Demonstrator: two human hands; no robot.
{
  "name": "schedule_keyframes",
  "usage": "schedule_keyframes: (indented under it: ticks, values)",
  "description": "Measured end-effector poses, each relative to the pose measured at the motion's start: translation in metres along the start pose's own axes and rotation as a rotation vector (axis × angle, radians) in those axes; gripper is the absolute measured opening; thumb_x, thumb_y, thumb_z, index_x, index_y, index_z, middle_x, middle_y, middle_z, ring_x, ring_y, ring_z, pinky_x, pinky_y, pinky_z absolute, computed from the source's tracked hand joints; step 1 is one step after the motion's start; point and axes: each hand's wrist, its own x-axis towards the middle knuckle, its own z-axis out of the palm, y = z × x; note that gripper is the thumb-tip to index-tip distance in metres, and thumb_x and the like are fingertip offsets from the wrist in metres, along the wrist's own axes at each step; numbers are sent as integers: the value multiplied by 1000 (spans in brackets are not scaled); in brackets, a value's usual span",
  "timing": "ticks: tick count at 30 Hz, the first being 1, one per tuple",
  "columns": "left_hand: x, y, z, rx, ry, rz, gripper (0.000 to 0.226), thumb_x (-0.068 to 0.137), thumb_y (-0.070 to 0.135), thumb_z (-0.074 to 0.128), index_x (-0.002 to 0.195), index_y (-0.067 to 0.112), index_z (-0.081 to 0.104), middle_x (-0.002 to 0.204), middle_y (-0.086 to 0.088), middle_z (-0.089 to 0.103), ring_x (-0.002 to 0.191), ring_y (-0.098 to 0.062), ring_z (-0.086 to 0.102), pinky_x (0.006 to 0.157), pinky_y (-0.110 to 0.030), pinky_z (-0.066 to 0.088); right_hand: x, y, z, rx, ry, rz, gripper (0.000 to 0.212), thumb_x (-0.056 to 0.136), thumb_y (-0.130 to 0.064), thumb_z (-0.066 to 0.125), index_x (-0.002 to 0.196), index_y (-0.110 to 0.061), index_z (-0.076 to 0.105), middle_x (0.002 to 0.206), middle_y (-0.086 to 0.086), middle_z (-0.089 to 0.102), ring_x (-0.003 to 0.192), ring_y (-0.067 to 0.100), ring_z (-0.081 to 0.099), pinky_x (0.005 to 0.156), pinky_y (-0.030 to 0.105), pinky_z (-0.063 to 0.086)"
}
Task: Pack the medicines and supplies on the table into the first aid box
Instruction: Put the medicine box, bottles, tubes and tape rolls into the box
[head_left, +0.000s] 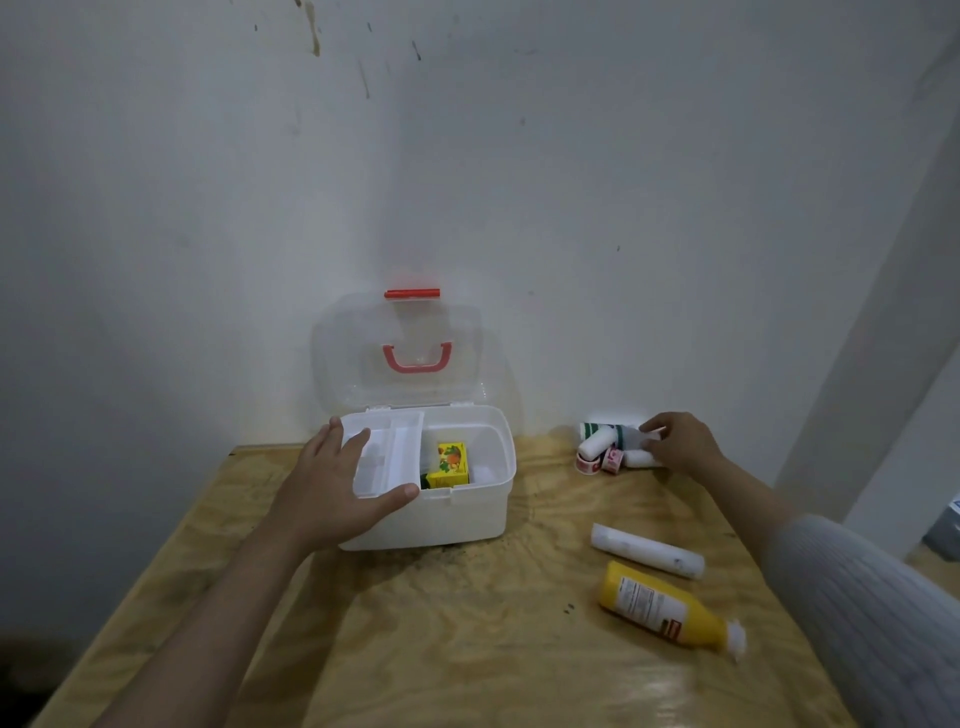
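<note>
The white first aid box (467, 514) stands open on the wooden table, its clear lid (400, 353) leaning back against the wall. A yellow medicine carton (449, 465) lies inside the right part. My left hand (337, 483) grips the clear inner tray (384, 452) on the box's left side, thumb at its front edge. My right hand (680, 441) reaches into a small pile at the back right, fingers on a white item (636, 439). In that pile are white bandage rolls (597, 441) and red-printed tape rolls (610, 461). A white tube (647, 550) and a yellow bottle (665, 605) lie nearer me.
The wooden table (441, 649) sits in a corner, with the white wall directly behind the box. Its left edge runs diagonally at the lower left. A grey object (948, 530) shows past the table's right edge.
</note>
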Motion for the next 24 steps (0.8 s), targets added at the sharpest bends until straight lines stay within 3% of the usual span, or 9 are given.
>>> schedule_keyframes:
  ticks: [4, 9, 13, 15, 19, 22, 24]
  values:
    - [0, 0, -1, 5, 2, -3, 113, 52, 88, 34, 147, 29, 22, 160, -1, 6, 146, -23, 8, 112, -50, 22, -3, -9, -11, 110, 64, -124, 18, 76, -18, 75, 94, -17, 73, 98, 7, 72, 88, 21, 64, 73, 27, 41]
    - [0, -2, 1, 2, 16, 2, 115, 50, 91, 32, 147, 29, 23, 160, -1, 7, 146, -22, 7, 112, -49, 23, -16, -37, -33, 170, 214, -295, 17, 76, -13, 75, 93, -14, 74, 101, 8, 70, 80, 19, 63, 73, 27, 45]
    - [-1, -2, 1, -2, 29, 7, 121, 46, 95, 28, 147, 28, 24, 160, -1, 8, 146, -22, 7, 112, -48, 24, -27, -62, -60, 207, 321, -395, 19, 77, -17, 75, 95, -15, 73, 96, 5, 69, 68, 8, 60, 61, 4, 43]
    - [-1, -2, 2, -4, 35, 8, 125, 43, 97, 24, 147, 28, 24, 160, -2, 8, 146, -22, 7, 112, -48, 24, -36, -78, -73, 247, 305, -436, 20, 76, -16, 76, 96, -16, 73, 87, 3, 69, 61, 1, 61, 57, 1, 42]
    - [0, -2, 1, -9, 39, 10, 128, 40, 98, 22, 147, 28, 24, 159, -2, 10, 146, -22, 8, 111, -50, 26, -61, -113, -86, 343, 173, -552, 21, 76, -15, 77, 96, -17, 72, 86, 0, 69, 62, -7, 63, 55, 4, 45]
    - [0, -3, 1, -15, 34, 9, 129, 39, 99, 22, 147, 28, 23, 160, -3, 9, 146, -22, 7, 111, -49, 26, -82, -140, -86, 365, 61, -623, 19, 76, -14, 76, 94, -19, 72, 90, 2, 72, 69, 6, 67, 59, 11, 51]
    - [0, -4, 1, -12, 33, 10, 132, 37, 101, 18, 147, 28, 23, 160, -3, 8, 146, -22, 7, 111, -49, 25, -94, -157, -81, 342, 6, -651, 20, 75, -12, 77, 94, -19, 72, 94, 3, 72, 78, 16, 70, 69, 24, 58]
